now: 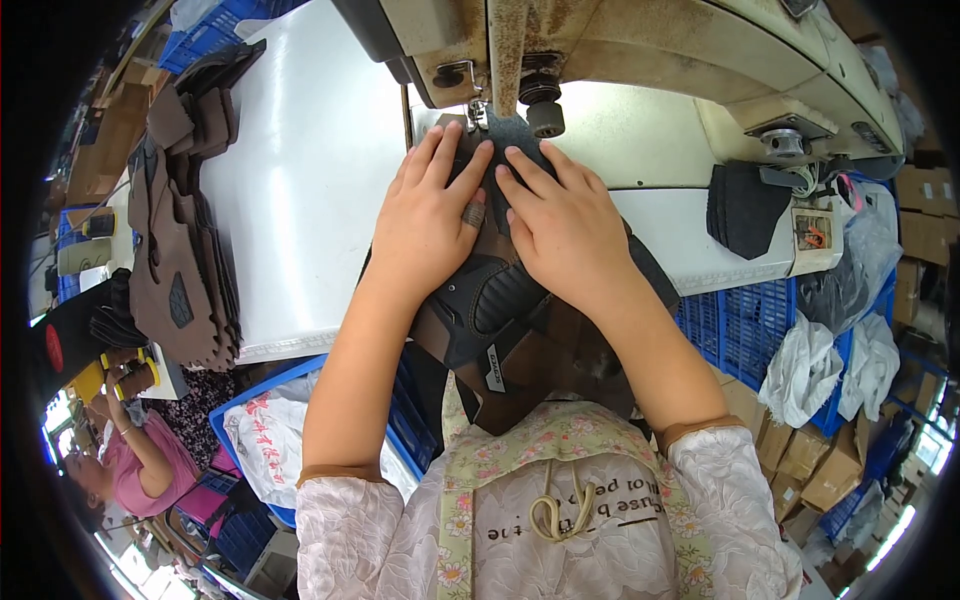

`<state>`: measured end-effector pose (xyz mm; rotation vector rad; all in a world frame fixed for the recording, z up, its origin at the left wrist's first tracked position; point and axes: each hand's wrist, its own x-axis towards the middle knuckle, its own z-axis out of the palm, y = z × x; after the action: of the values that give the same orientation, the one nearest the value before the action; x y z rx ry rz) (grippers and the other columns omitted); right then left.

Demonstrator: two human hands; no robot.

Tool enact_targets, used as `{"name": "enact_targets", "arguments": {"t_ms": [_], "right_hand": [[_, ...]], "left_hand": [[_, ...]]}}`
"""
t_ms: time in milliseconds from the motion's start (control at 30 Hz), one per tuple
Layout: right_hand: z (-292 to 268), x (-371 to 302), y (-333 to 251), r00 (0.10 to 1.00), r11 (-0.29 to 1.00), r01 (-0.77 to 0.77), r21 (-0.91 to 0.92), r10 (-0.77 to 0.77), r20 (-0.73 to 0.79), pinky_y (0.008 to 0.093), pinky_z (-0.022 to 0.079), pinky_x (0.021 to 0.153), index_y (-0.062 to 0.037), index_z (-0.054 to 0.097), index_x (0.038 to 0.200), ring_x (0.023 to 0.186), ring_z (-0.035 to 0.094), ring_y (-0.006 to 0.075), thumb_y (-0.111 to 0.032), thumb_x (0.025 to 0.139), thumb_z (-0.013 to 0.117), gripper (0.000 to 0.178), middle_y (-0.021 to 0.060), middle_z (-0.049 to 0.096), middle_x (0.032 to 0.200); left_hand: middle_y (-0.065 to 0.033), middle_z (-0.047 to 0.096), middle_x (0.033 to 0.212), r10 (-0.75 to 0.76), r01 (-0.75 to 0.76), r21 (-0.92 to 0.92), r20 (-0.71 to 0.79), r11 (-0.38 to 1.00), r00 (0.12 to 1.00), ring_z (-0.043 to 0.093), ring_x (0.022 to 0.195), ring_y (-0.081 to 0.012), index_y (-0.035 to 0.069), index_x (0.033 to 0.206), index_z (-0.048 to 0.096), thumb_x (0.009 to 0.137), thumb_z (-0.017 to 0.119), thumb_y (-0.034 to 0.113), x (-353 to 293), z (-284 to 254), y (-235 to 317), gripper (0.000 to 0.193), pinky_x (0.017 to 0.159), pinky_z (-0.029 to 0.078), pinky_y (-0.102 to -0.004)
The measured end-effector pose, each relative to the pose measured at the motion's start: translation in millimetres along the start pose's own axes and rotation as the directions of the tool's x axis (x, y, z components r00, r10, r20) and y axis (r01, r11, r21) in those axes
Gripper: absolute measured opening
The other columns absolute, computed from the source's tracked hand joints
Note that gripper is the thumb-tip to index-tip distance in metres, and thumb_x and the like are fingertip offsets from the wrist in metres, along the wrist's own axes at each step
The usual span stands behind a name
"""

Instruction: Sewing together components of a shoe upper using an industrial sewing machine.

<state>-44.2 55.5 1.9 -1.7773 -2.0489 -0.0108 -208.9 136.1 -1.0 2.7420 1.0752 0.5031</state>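
A brown and black shoe upper (452, 318), with a ribbed black padded panel, hangs from the sewing machine bed toward my lap. Its far end lies under the presser foot (478, 115), and the needle tip cannot be made out. My left hand (428, 215) lies flat on the upper's left side, fingertips just short of the foot. A dark band wraps its thumb. My right hand (568, 225) rests flat on the right side, fingers spread and stretched toward the dark grey patch (512, 140) beside the foot. Both hands press from above; neither grips.
The sewing machine head (680, 50) overhangs the far side. Stacked brown cut pieces (175, 260) lie along the white table's (300, 180) left edge; black pieces (740, 210) lie right. Blue crates (750, 325) stand below. At far left sits another person (150, 465) in pink.
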Motion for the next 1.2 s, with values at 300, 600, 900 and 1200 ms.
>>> {"name": "enact_targets", "arguments": {"t_ms": [300,600,900,1200], "right_hand": [[1,-3,0,1.000,1.000,0.003,0.002,-0.003,-0.008,0.0474,0.041,0.103,-0.0025,0.066,0.120,0.124,0.052,0.0365,-0.018,0.084,0.063,0.039,0.0114,0.060,0.132],[3,-2,14,0.998,0.957,-0.066,0.282,0.066,0.008,0.0487,0.039,0.106,-0.0084,0.073,0.103,0.125,0.052,0.0342,-0.026,0.085,0.066,0.026,0.0091,0.065,0.123],[-25,-7,-1,0.992,0.994,0.058,0.089,-0.067,0.107,0.0570,0.030,0.110,-0.0062,0.071,0.108,0.127,0.047,0.0335,-0.041,0.087,0.065,0.041,0.0127,0.060,0.128],[-30,-20,-6,0.986,0.996,0.084,0.038,-0.089,0.139,0.0530,0.032,0.109,-0.0048,0.069,0.114,0.124,0.051,0.0318,-0.039,0.085,0.067,0.045,0.0131,0.062,0.127]], "left_hand": [[-0.0149,0.044,0.149,0.000,0.000,-0.005,-0.001,1.000,1.000,0.041,0.137,-0.0366,0.016,0.137,0.058,0.090,0.059,0.014,-2,0,2,0.047,0.111,0.037,-0.0443],[-0.0178,0.046,0.147,0.016,-0.018,-0.050,-0.032,0.999,0.999,0.042,0.136,-0.0381,0.009,0.135,0.058,0.088,0.063,0.013,2,5,-4,0.047,0.112,0.036,-0.0446],[-0.0207,0.052,0.137,-0.017,0.009,-0.093,-0.084,0.996,0.996,0.047,0.129,-0.0400,0.004,0.128,0.060,0.084,0.068,0.015,2,1,-8,0.046,0.109,0.038,-0.0454],[-0.0203,0.051,0.138,-0.049,0.049,0.042,-0.006,0.998,0.999,0.046,0.130,-0.0378,0.004,0.134,0.056,0.084,0.068,0.023,-22,-16,14,0.055,0.107,0.040,-0.0449]]}}
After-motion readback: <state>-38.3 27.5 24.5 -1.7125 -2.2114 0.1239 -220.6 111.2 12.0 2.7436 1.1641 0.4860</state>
